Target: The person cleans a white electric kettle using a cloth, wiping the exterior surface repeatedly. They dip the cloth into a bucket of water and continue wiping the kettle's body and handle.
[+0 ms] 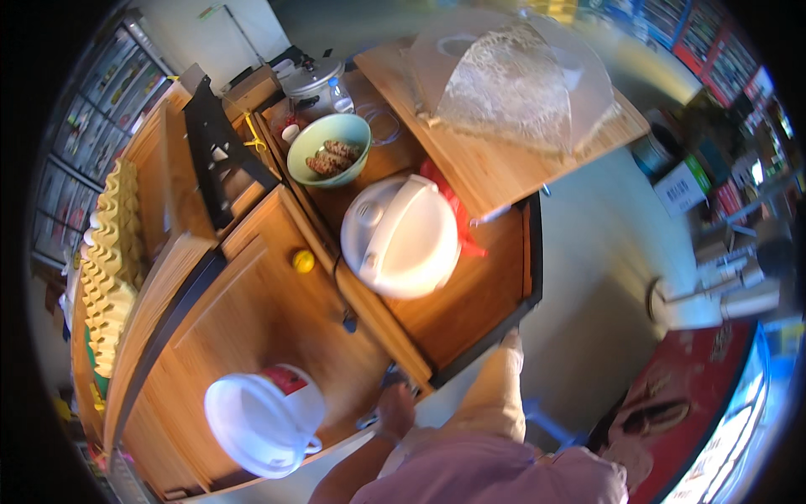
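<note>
My left hand (397, 409) is low at the wooden counter's near edge, beside small dark and shiny items that are too blurred to name. Its fingers are partly hidden, so its grip is unclear. My right hand is out of view. Left of my left hand, a white plastic bucket (296, 403) with a red label lies tilted on the counter (252, 315). Farther up, a white rounded appliance with a handle (409, 239), seemingly a rice cooker, stands on a brown surface. Behind it, a pale green bowl (302, 151) holds speckled, reddish-brown cob-shaped food.
A lace-patterned mesh food cover (510, 88) rests on a wooden board (478, 170). Red plastic (463, 227) lies beside the appliance. A pressure cooker (315, 79) and bottle (340, 97) stand behind the bowl. Egg trays (110, 283) line the left; a red chest (674, 403) is at lower right.
</note>
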Demonstrator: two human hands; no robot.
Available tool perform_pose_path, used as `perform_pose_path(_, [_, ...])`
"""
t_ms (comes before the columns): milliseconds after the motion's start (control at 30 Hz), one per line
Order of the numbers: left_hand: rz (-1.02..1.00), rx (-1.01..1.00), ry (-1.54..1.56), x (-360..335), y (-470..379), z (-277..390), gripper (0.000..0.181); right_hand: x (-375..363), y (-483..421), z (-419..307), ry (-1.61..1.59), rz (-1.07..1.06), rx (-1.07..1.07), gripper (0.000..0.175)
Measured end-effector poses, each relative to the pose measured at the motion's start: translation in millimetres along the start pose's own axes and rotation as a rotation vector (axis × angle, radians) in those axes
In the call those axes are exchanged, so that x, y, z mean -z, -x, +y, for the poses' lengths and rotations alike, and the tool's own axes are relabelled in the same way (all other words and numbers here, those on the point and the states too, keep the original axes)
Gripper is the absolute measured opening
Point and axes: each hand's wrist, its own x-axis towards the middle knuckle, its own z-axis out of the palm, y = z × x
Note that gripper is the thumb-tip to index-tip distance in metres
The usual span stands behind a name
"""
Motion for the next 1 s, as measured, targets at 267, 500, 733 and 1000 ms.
perform_pose_path(267, [-0.268,0.367,-0.107,10.2,1.3,12.2,0.018,106.3,-88.4,-22.0,-1.044,0.12,-0.381,0.037])
perform_pose_path(500, [-0.317,0.402,-0.072,19.1,-1.7,13.2,0.032,131.3,-143.6,-60.3,-1.437,0.162,-0.358,0.038])
perform_pose_path(733, [-0.306,0.236,-0.081,17.5,9.5,-7.4,0.043,136.8,-203.1,-79.2,-1.667,0.201,-0.303,0.041])
perform_pose_path(1000, [-0.255,0.184,-0.073,17.3,2.4,-0.1,0.047,147.4,-234.1,-75.6,-1.786,0.251,-0.238,0.046])
